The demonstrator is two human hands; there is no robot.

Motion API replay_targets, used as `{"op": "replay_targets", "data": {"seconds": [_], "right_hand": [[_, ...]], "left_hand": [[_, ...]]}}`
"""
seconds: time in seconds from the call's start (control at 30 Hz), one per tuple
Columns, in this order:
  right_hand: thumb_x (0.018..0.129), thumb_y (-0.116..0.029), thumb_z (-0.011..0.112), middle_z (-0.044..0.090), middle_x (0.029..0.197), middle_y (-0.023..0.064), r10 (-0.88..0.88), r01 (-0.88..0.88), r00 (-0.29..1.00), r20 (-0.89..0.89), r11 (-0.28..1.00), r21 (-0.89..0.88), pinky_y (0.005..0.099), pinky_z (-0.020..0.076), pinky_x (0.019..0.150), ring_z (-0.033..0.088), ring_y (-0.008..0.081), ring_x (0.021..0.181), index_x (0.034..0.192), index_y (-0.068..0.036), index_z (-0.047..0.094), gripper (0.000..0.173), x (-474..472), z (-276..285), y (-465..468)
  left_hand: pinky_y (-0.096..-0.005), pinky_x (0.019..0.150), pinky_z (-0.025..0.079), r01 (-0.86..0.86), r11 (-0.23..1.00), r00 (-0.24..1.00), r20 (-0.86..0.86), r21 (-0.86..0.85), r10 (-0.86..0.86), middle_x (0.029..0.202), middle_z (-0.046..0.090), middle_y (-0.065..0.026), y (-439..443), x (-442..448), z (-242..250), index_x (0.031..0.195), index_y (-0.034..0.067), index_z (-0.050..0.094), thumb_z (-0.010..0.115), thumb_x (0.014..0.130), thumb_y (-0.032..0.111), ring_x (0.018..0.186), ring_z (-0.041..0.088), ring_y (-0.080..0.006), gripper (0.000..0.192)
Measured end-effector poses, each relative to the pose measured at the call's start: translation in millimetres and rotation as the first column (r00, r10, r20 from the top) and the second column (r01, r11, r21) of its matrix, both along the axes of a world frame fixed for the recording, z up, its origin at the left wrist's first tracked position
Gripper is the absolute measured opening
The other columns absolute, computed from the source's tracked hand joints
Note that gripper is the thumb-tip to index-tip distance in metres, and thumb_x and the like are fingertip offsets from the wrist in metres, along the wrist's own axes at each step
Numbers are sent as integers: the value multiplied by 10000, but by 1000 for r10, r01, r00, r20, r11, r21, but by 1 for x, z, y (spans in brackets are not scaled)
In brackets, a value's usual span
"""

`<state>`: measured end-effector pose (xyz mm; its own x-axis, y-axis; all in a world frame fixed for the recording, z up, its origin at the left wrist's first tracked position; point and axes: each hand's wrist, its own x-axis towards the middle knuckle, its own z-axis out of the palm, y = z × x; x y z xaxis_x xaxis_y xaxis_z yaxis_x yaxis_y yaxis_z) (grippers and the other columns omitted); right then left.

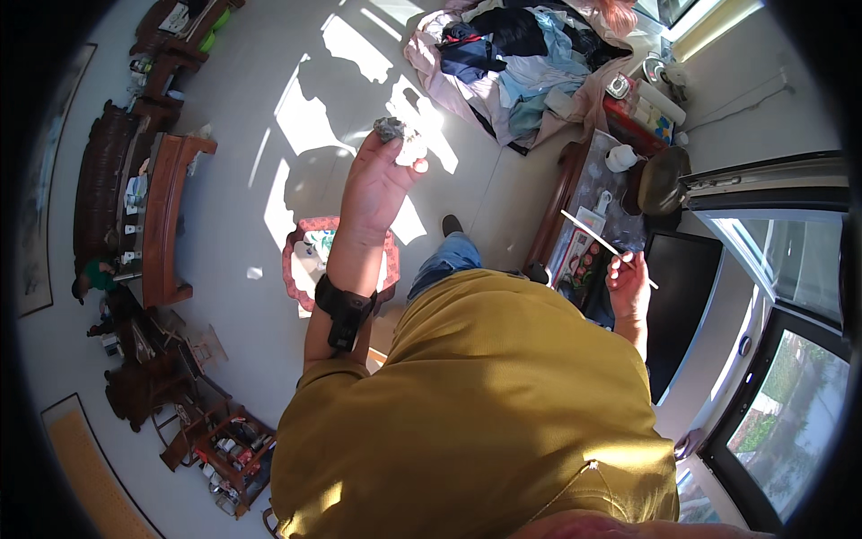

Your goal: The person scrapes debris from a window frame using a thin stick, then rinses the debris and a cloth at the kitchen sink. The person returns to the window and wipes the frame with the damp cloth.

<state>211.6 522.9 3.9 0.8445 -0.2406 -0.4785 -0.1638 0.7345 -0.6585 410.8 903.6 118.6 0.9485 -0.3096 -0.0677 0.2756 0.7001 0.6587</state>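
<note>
My left hand (378, 178) is raised over the sunlit floor, its fingers closed on a small crumpled grey-and-white object (402, 140), whose kind I cannot tell. A dark device is strapped to that wrist. At the right, my right hand (627, 279) grips a thin pale stick (590, 231), which slants up and left over a cabinet top. Beneath my left forearm stands a red-rimmed stool (293, 259) with a light, patterned top.
A heap of clothes on pink cloth (532, 74) lies ahead. The wooden cabinet (557, 195) at right bears a white pot (620, 158) and a black screen (687, 296). An open window (774, 256) is beyond. A wooden table (161, 222), a sofa and a person (97, 275) are at left.
</note>
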Motion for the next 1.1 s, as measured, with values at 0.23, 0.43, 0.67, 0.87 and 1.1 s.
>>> {"op": "replay_targets", "data": {"seconds": [0.23, 0.43, 0.67, 0.87, 1.1], "right_hand": [[962, -352, 364, 587, 751, 46, -320, 373, 912, -258, 908, 191, 239, 433, 504, 555, 149, 648, 820, -115, 571, 346, 16, -41, -14], [969, -377, 329, 613, 755, 62, -458, 502, 825, -331, 863, 57, 244, 437, 500, 565, 160, 633, 871, -100, 580, 386, 54, -71, -10], [977, -384, 340, 628, 755, 80, -368, 186, 587, -721, 928, -322, 265, 454, 522, 580, 178, 606, 981, -57, 598, 416, 82, -138, 6], [942, -304, 361, 632, 721, 107, -45, -421, 367, -929, 883, -209, 286, 470, 537, 596, 196, 585, 965, -30, 601, 365, 137, -198, -26], [902, -211, 387, 637, 681, 138, 326, -942, 336, -883, 134, -309, 309, 489, 554, 613, 216, 560, 947, 3, 604, 308, 458, -267, -32]], "left_hand": [[-266, 632, 378, 90, 993, 996, 9, -73, -90, 836, 461, -34, 22, 106, -13, 1006, 53, 516, 464, 920, 114, 748, 442, -148, 118], [-274, 625, 381, 148, 966, 987, -31, -212, -158, 870, 506, -70, 57, 193, -10, 975, 40, 535, 492, 911, 95, 778, 468, -173, 95], [-348, 731, 467, -115, 980, 986, -136, -160, 93, 971, 573, -115, 128, 252, -23, 1035, 21, 523, 520, 897, 85, 877, 547, -257, 153], [-341, 739, 474, -370, 920, 907, -267, -131, 326, 962, 561, -127, 196, 270, -28, 1022, 3, 534, 505, 907, 93, 874, 535, -246, 149], [-341, 730, 475, -661, 750, 745, -125, -5, 655, 972, 567, -123, 253, 296, 12, 1039, 28, 524, 485, 922, 99, 871, 547, -240, 142]]}}
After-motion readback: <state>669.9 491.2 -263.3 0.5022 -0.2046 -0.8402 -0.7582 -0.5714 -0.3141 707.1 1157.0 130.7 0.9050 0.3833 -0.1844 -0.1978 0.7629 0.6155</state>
